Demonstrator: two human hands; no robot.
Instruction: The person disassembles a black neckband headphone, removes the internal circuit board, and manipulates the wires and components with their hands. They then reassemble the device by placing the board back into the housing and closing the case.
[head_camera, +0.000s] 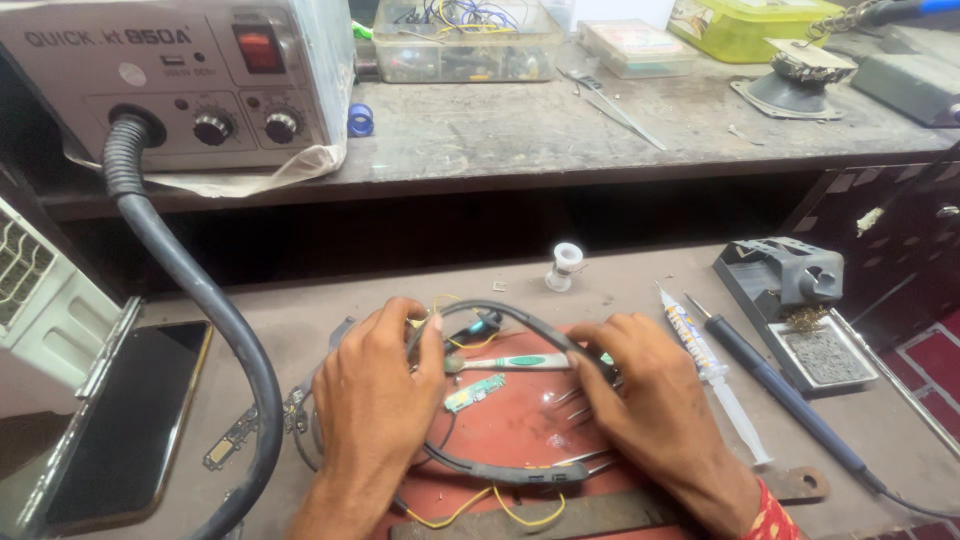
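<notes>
Both my hands rest on a red work mat (510, 425) and grip a dark grey neckband earphone (520, 473) that loops around them. My left hand (375, 395) pinches the left side of the band near its open end. The right side of the band is under the fingers of my right hand (650, 400). A small green circuit board (475, 392) lies between the hands, with thin yellow wires (480, 505) trailing from the band. A green and white toothbrush (510, 362) lies just beyond the board. Metal tweezers (580, 405) sit under my right fingers.
A hot air station (170, 70) with a thick grey hose (210, 300) stands at upper left. A black phone (125, 420) lies left. A solder spool (566, 262), syringe (710, 370), soldering iron (790, 395) and its stand (790, 290) lie right. Plastic boxes (460, 40) sit on the rear shelf.
</notes>
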